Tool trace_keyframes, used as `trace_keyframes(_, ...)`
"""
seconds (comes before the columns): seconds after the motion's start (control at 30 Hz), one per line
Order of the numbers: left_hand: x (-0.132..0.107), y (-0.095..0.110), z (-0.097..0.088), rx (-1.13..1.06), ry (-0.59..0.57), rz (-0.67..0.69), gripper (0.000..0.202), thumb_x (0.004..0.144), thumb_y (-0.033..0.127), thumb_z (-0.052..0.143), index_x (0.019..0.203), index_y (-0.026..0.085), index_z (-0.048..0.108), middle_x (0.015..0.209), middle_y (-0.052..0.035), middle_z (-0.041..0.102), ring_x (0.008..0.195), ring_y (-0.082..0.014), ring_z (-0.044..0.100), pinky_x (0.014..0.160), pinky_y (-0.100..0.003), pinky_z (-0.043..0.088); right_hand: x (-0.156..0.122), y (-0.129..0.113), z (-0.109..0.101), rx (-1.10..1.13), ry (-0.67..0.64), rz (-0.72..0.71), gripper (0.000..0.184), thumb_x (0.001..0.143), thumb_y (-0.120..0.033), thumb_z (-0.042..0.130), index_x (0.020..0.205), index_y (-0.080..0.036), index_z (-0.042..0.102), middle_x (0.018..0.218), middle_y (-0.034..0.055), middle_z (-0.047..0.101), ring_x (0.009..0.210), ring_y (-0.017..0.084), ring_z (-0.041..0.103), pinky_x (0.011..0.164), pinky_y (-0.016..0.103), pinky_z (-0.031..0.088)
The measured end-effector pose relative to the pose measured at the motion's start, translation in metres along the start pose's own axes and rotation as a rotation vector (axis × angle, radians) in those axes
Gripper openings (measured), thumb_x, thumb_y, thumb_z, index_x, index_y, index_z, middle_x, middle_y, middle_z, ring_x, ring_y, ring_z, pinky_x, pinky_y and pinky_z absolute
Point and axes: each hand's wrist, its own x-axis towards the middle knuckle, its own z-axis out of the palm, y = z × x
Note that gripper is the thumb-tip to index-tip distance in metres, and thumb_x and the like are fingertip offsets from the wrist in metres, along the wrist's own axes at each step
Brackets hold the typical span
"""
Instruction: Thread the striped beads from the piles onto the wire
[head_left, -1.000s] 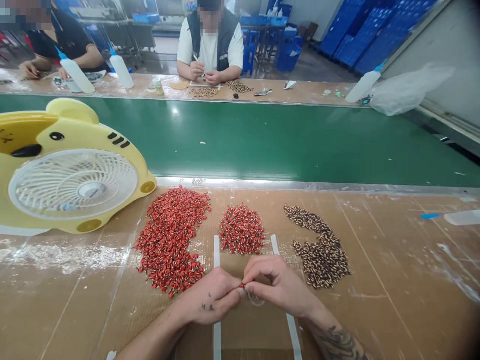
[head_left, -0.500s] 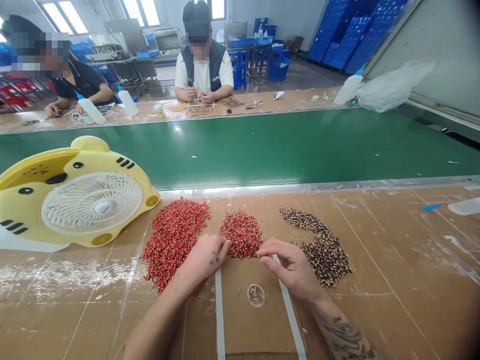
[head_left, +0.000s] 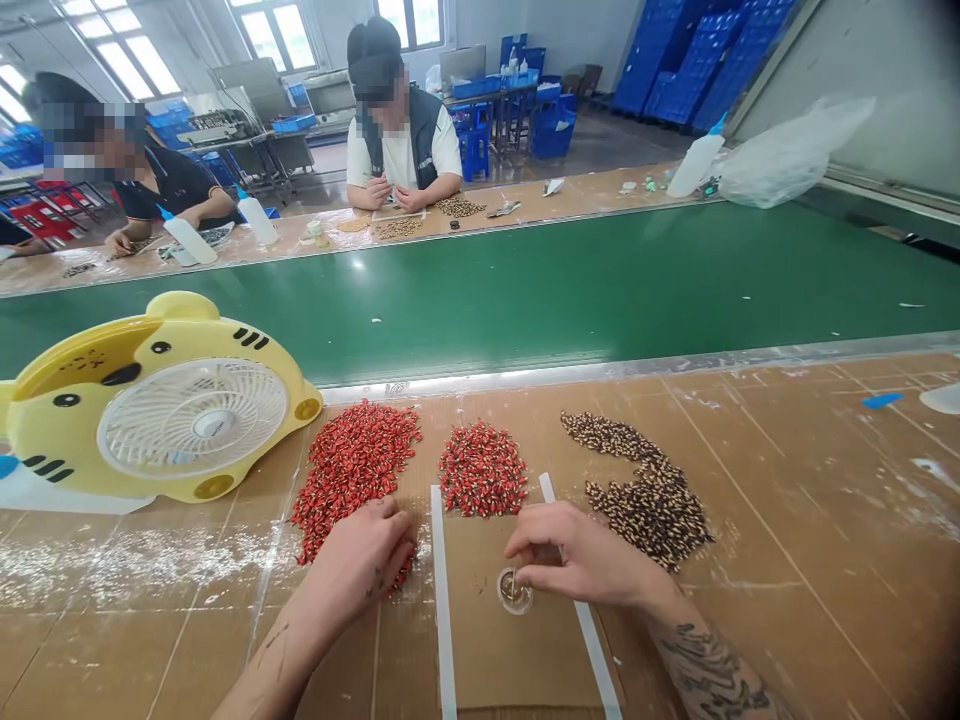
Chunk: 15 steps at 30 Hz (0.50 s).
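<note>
My left hand (head_left: 371, 548) rests at the near right edge of the larger pile of small red-and-black pieces (head_left: 361, 450). Its fingers are curled together and point down; their tips are partly hidden, and I cannot make out what they hold. Above a small clear cup (head_left: 515, 603), my right hand (head_left: 574, 555) has thumb and forefinger closed around the top of a thin stick (head_left: 513, 583) standing in it. The cup sits on a cardboard sheet (head_left: 517, 665) edged with white strips. A smaller red pile (head_left: 484, 468) lies just beyond it.
A curved pile of black-and-cream pieces (head_left: 652, 500) lies to the right. At left stands a yellow animal-faced fan (head_left: 45, 440). A green belt (head_left: 480, 300) runs across beyond my table, with two people (head_left: 405, 145) seated on its far side, near white bottles (head_left: 191, 240).
My left hand has drawn back from the smaller red pile to the larger pile's near edge. My right hand has moved down from beside the smaller pile to the cup's stick. The view has tilted slightly.
</note>
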Motion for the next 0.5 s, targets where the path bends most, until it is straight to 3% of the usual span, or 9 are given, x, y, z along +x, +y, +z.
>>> trace_keyframes(0.3, 0.01, 0.001, 0.01, -0.075, -0.038, 0.002, 0.034, 0.095, 0.011, 0.039, 0.075, 0.017, 0.066, 0.085, -0.0087, 0.065, 0.076, -0.0204, 0.063, 0.069, -0.029, 0.044, 0.001, 0.006, 0.002, -0.047, -0.07, 0.031, 0.005, 0.084, -0.019, 0.071, 0.081, -0.019, 0.075, 0.076, 0.0007, 0.069, 0.069, 0.013, 0.061, 0.063, 0.024, 0.043)
trace_keyframes(0.5, 0.004, -0.001, 0.014, -0.073, 0.01, 0.059, 0.027, 0.092, 0.011, 0.043, 0.084, 0.016, 0.068, 0.095, -0.0111, 0.066, 0.091, -0.0245, 0.063, 0.08, -0.033, 0.047, 0.001, 0.008, 0.005, -0.076, -0.081, 0.036, 0.007, 0.084, -0.018, 0.07, 0.078, -0.018, 0.073, 0.074, 0.0002, 0.067, 0.067, 0.013, 0.06, 0.062, 0.024, 0.041)
